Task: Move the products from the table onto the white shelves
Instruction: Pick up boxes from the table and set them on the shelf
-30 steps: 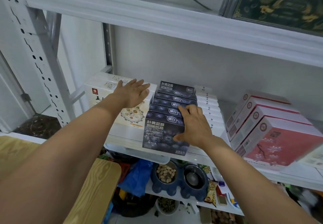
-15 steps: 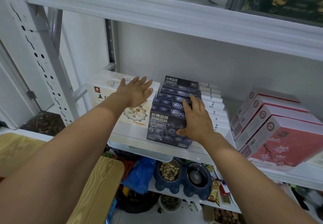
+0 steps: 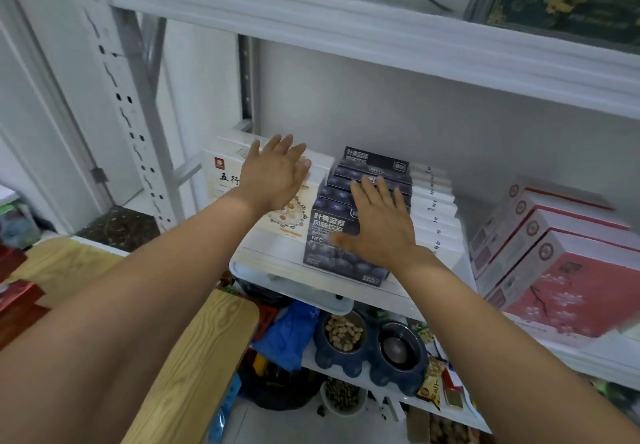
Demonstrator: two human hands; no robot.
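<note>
Dark blueberry-drink boxes (image 3: 320,258) stand in a row on the middle white shelf (image 3: 398,300), one behind another, running from the front edge back toward the wall. The right grip (image 3: 377,232), a bare hand, lies flat on the front of the row. Its fingers are straight and spread over the tops of the first few boxes, its thumb is down on the printed face of the front one, and it closes round nothing. The left grip (image 3: 277,180) is likewise wide, fingers fanned out, spread over the top of a cream box with a round patterned print (image 3: 221,175) just left of the dark row; whether it presses down cannot be told.

White boxes (image 3: 438,208) stand against the right side of the dark row. Further right on the same shelf are pink boxes with blossom branches (image 3: 571,291). The shelf below carries a blue double pet bowl (image 3: 349,360), one side filled with pale pieces, with a blue plastic bag (image 3: 291,338) just to its left. A wooden table (image 3: 194,374) sits at lower left, with red boxes (image 3: 17,301) at its far left edge.
</note>
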